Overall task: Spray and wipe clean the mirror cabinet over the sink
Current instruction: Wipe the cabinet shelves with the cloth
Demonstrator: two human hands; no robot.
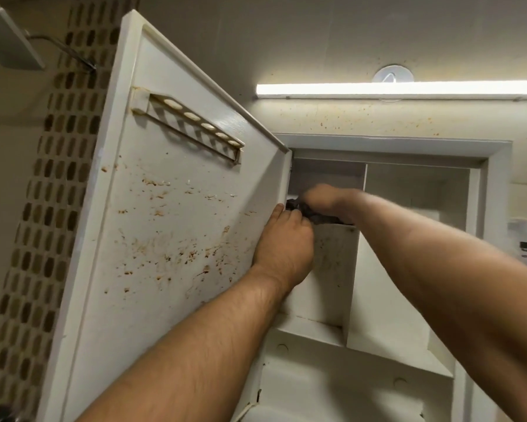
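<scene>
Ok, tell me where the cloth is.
Head view, centre: the dark cloth is inside the open cabinet, upper left, beside the door hinge edge, between the right hand and the left hand.

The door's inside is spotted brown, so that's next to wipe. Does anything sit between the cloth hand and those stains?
Only the left hand, at the door's hinge edge, lies between the right hand holding the cloth and the stains. The slotted rack sits above them.

right hand [324, 197] was blurred, grip unclear | dark cloth [309, 214] sat mostly hidden beneath | cabinet door [164, 239] was cropped below
</scene>
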